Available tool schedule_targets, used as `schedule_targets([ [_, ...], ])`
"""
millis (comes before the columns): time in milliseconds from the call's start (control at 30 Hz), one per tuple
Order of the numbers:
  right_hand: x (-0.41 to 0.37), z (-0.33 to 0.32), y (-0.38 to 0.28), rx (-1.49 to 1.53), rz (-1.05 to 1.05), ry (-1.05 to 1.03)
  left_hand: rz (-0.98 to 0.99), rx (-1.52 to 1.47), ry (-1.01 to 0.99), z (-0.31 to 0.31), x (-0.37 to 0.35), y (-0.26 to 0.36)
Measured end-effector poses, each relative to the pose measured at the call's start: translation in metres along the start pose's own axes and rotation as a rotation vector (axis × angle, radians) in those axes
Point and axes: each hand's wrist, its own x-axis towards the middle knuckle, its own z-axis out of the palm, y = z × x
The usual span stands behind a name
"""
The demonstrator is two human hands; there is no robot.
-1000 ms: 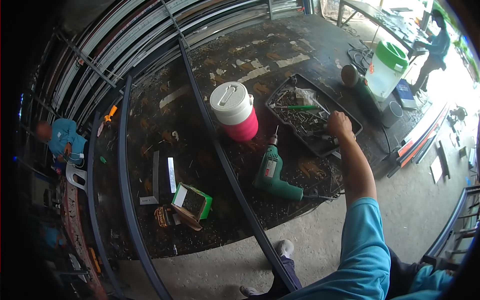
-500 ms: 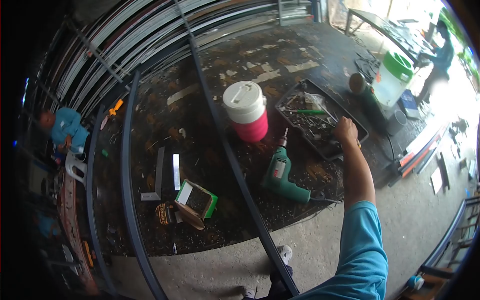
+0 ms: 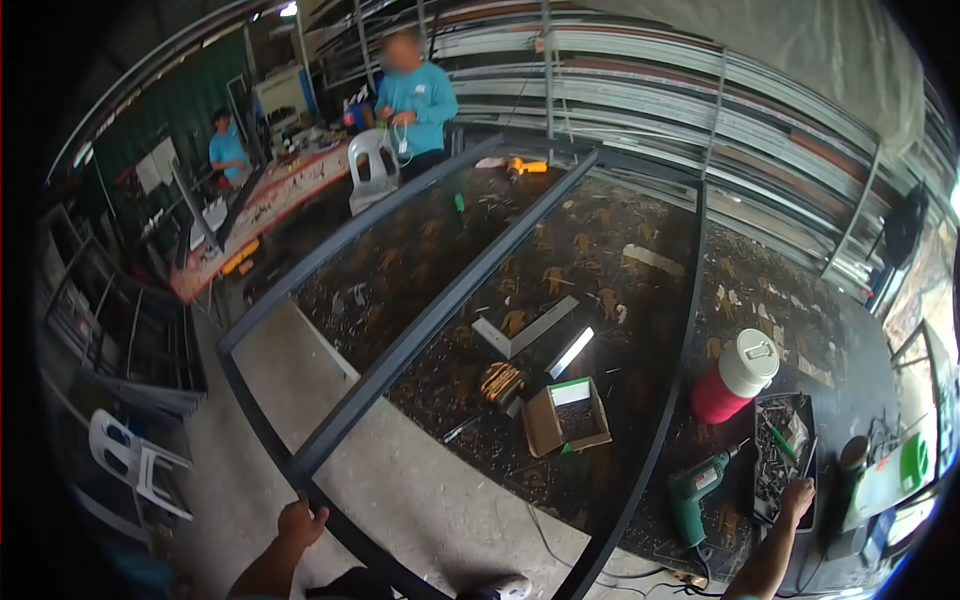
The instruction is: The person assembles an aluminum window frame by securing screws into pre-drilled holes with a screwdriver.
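My left hand (image 3: pixel 300 524) is closed around the near bar of a dark metal frame (image 3: pixel 440 345) that lies across the table and juts past its edge. At the right, my right hand (image 3: pixel 797 497) is closed over the near end of a black tray (image 3: pixel 760 505) of small hardware. A thin shaft sticks out of this fist, apparently a screwdriver (image 3: pixel 812 452), its handle mostly hidden. A green-handled tool (image 3: pixel 780 441) lies in the tray. Left of the tray rests a green power drill (image 3: pixel 697 492), with a pink jug with a white lid (image 3: pixel 737 375) beyond it.
Inside the frame lie an open carton (image 3: pixel 566 418), a yellow-black tape measure (image 3: pixel 502 383), a metal square (image 3: pixel 525 328) and an orange tool (image 3: pixel 527 167). Two people in blue shirts are at the far left, near a white chair (image 3: pixel 373 170). Long profiles fill the back rack (image 3: pixel 640 85).
The view has swung left, bringing more of the frame and the people into sight. My left hand now shows, gripping the frame. My right hand stays at the tray.
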Motion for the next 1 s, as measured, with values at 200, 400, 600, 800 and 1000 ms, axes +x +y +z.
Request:
schedule_targets([
  [200, -0.039, -0.138, -0.053, 0.212, -0.092, 0.042, 0.074, -0.144, 0.087, -0.029, 0.005, -0.003],
  [400, -0.211, -0.272, -0.19, 0.537, -0.209, -0.182, 0.347, -0.928, 0.102, -0.023, 0.011, 0.004],
  [600, -0.513, -0.398, -0.413, 1.274, 0.28, -0.882, 1.118, -1.435, -0.567, -0.063, 0.027, 0.046],
  [800, -0.668, -0.411, -0.475, 1.554, 0.568, -1.083, 1.405, -1.45, -0.907, -0.114, 0.07, -0.034],
  [1000, -0.75, -0.438, -0.505, 1.445, 0.73, -1.053, 1.134, -1.181, -1.432, -0.11, 0.098, -0.104],
])
